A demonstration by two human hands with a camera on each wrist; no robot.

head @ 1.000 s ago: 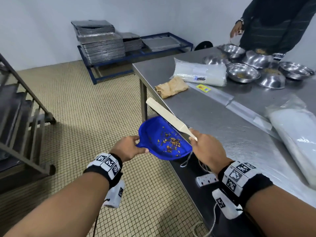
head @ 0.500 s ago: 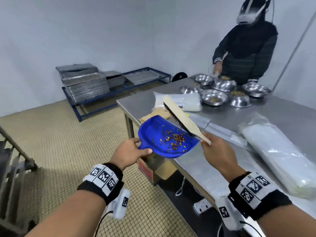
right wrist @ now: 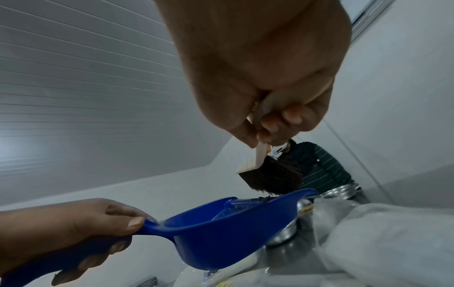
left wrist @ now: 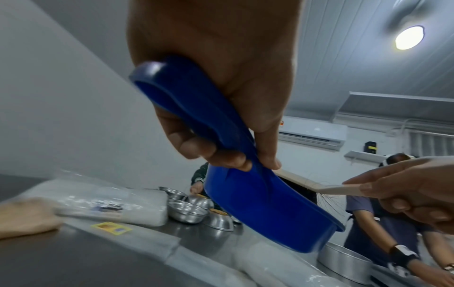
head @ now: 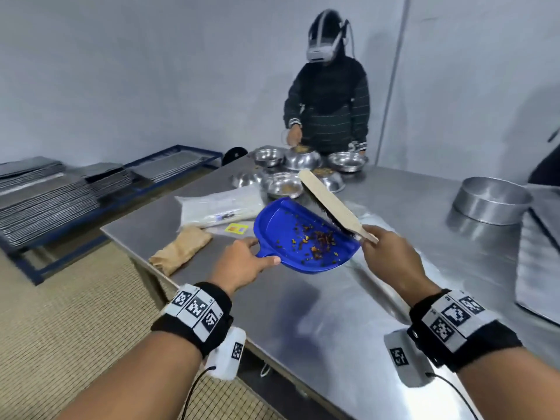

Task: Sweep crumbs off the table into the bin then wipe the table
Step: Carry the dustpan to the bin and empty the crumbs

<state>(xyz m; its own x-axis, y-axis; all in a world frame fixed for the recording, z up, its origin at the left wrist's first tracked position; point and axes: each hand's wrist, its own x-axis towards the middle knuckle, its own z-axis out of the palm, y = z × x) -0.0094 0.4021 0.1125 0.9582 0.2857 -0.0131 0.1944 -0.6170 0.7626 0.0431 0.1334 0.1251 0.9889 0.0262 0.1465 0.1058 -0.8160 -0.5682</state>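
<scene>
Both grips are full: my left hand [head: 242, 265] is wrapped round the handle of the blue dustpan [head: 306, 237], thumb on top, and my right hand [head: 389, 256] is curled round the handle of the wooden brush [head: 330, 204]. I hold the dustpan above the steel desk [head: 333, 313], near its front left part, with brown crumbs [head: 318, 241] lying in its tray. Brush bristles hang over the pan's far edge. A folded tan cloth [head: 181, 248] lies on the desk left of the pan. Steel bowls [head: 285, 183] stand at the far end, in front of another person [head: 328, 107].
</scene>
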